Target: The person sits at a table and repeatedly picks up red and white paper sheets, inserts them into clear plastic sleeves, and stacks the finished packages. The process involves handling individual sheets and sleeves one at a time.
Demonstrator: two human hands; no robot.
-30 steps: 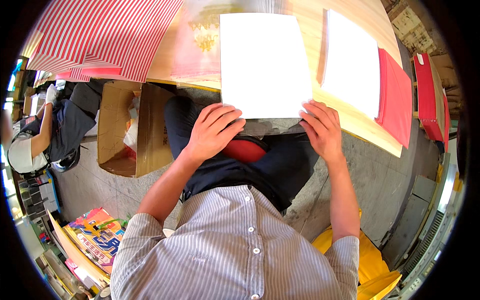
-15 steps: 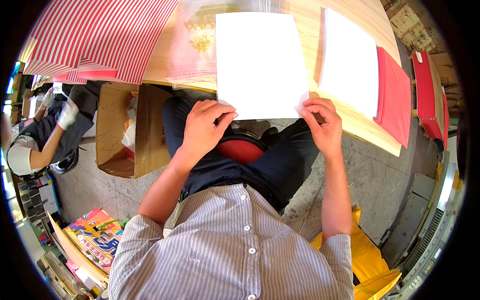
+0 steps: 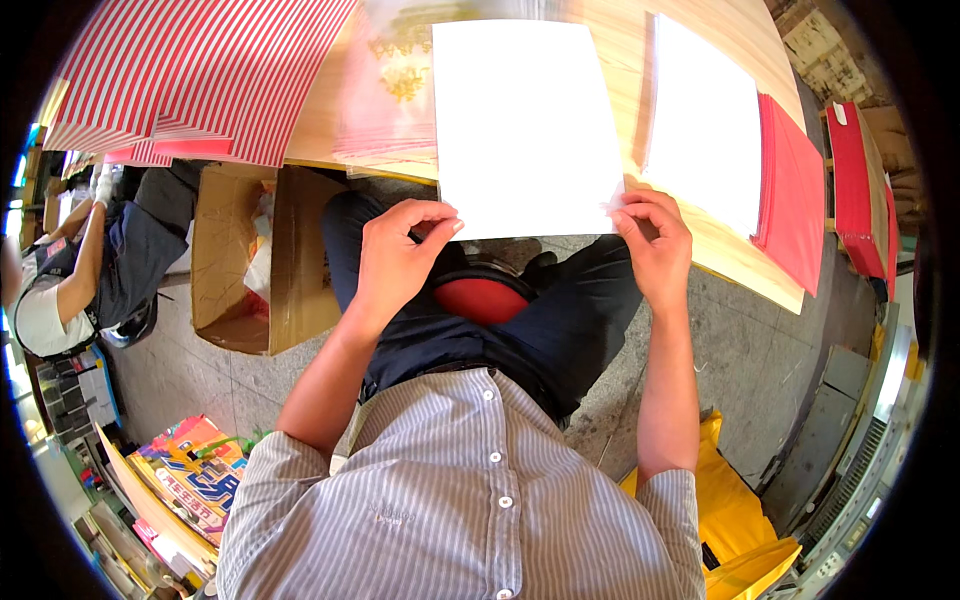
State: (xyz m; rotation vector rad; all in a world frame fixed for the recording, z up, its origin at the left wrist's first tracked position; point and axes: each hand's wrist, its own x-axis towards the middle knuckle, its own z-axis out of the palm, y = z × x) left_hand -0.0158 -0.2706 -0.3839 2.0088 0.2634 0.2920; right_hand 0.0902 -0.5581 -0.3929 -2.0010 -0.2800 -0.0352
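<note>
A large white sheet (image 3: 525,130) lies across the near edge of the wooden table, its front edge jutting out over my lap. My left hand (image 3: 398,255) pinches its near left corner between thumb and fingers. The near right corner is gripped the same way by my right hand (image 3: 657,245). Whether it is one sheet or several, I cannot tell. Left of it are clear plastic sleeves (image 3: 385,120) with gold printing, partly covered by the sheet. To its right rests a stack of white sheets (image 3: 703,120) with red sheets (image 3: 790,190) beside it.
Red-and-white striped stacks (image 3: 200,80) fill the table's far left. An open cardboard box (image 3: 305,270) stands on the floor below. Further left sits a co-worker (image 3: 75,265) in white gloves. A yellow bag (image 3: 735,500) is at the lower right, and red stacks (image 3: 855,190) stand beyond the table.
Both hands have shifted very slightly, the right one a little to the right, still holding the white sheet's corners. The co-worker's gloved hands have moved farther away and closer together.
</note>
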